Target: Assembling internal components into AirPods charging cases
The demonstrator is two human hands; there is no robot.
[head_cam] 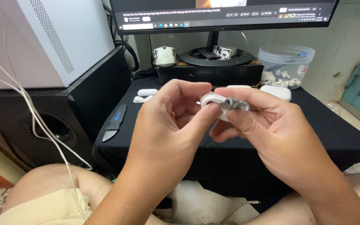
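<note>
Both my hands meet above the front of a low table draped in black cloth (321, 137). My left hand (167, 121) pinches a small white earbud-case part (211, 100) between thumb and fingers. My right hand (267, 125) grips a small silvery metal piece (237, 104) pressed against that white part. The fingers hide most of both pieces.
On the cloth lie a black utility knife (115, 123), white earbud cases (147, 92) and another white case (276, 92). Behind stand a clear plastic tub of white parts (286, 66), a monitor (226, 14) on a black box, a white computer tower (59, 37) and a black speaker (51, 125).
</note>
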